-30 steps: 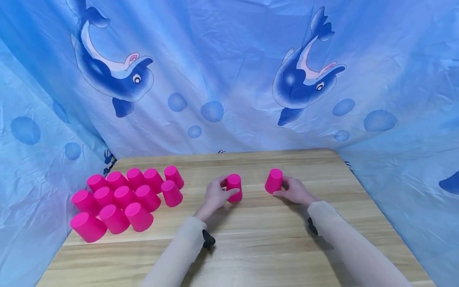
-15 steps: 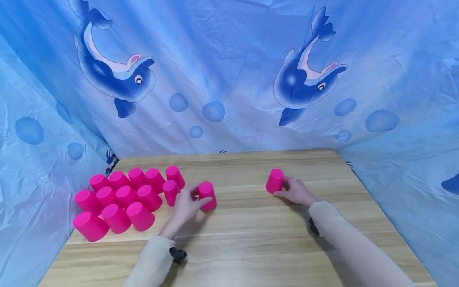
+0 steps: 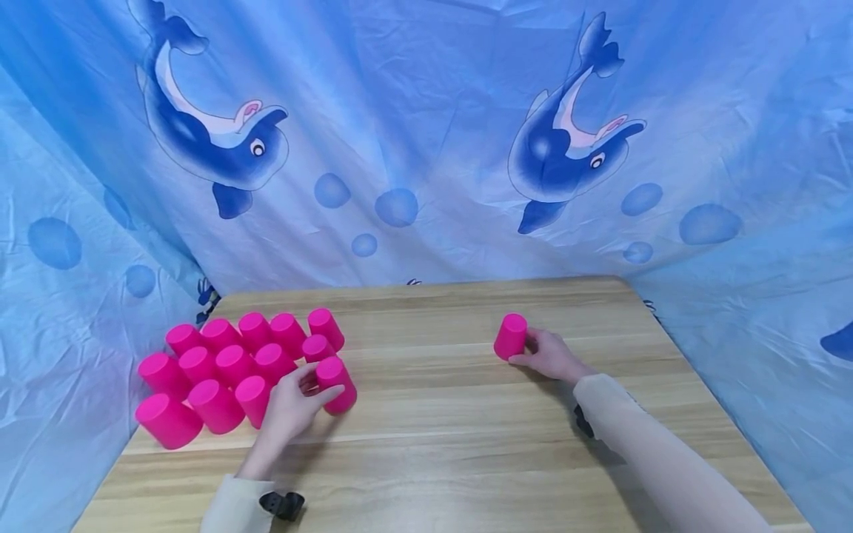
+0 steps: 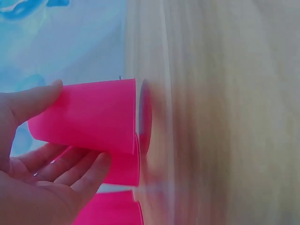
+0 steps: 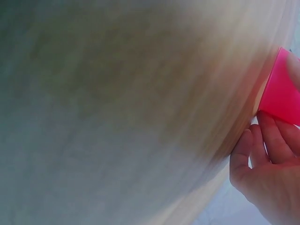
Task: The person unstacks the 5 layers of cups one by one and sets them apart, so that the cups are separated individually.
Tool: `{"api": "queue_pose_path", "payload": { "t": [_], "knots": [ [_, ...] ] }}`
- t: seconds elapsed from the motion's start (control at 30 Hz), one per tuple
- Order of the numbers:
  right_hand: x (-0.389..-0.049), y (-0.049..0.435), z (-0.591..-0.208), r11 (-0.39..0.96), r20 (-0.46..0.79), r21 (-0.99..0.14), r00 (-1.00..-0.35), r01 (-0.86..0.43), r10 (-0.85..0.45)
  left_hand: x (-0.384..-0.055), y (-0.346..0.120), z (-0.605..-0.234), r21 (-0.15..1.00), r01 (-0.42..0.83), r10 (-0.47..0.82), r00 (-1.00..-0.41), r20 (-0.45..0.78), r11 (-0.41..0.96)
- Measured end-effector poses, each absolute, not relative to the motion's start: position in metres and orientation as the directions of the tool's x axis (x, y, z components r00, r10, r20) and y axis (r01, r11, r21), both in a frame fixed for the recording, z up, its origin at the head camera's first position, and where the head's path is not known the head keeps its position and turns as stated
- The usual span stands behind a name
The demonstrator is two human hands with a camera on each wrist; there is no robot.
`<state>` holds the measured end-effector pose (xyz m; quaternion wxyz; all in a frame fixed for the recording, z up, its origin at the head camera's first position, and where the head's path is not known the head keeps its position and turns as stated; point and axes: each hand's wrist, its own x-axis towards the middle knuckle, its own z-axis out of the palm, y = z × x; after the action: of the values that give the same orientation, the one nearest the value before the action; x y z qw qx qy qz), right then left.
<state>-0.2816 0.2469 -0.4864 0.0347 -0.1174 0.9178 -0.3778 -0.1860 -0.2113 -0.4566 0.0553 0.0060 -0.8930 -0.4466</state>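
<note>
My left hand (image 3: 291, 406) grips an upside-down pink cup (image 3: 336, 386) at the front right of the cup group. In the left wrist view, the thumb lies on one side of this cup (image 4: 89, 117) and the fingers on the other. A narrow gap shows between its rim and the tabletop. Farther right, my right hand (image 3: 549, 354) holds another upside-down pink cup (image 3: 510, 337) on the table. The right wrist view catches only part of that cup (image 5: 280, 91), with the fingers (image 5: 276, 140) against its side.
Several upside-down pink cups (image 3: 216, 406) stand close together in rows on the left of the wooden table (image 3: 453, 444). One cup (image 3: 317, 348) is just behind the left hand's cup. A blue dolphin-print curtain (image 3: 426, 148) surrounds the back and sides.
My left hand has carried its cup leftward and nearer to me, from the table's middle to the edge of the group. The right hand and its cup have stayed in place.
</note>
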Motion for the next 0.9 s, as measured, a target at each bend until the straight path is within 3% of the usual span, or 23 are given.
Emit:
{"api": "queue_pose_path", "payload": {
  "t": [0.9],
  "knots": [
    [-0.278,0.232,-0.484,0.643,0.050,-0.726,-0.952,-0.242,-0.302,-0.170,-0.239,-0.455,0.770,-0.019,-0.122,-0.990,0.076,0.638]
  ]
}}
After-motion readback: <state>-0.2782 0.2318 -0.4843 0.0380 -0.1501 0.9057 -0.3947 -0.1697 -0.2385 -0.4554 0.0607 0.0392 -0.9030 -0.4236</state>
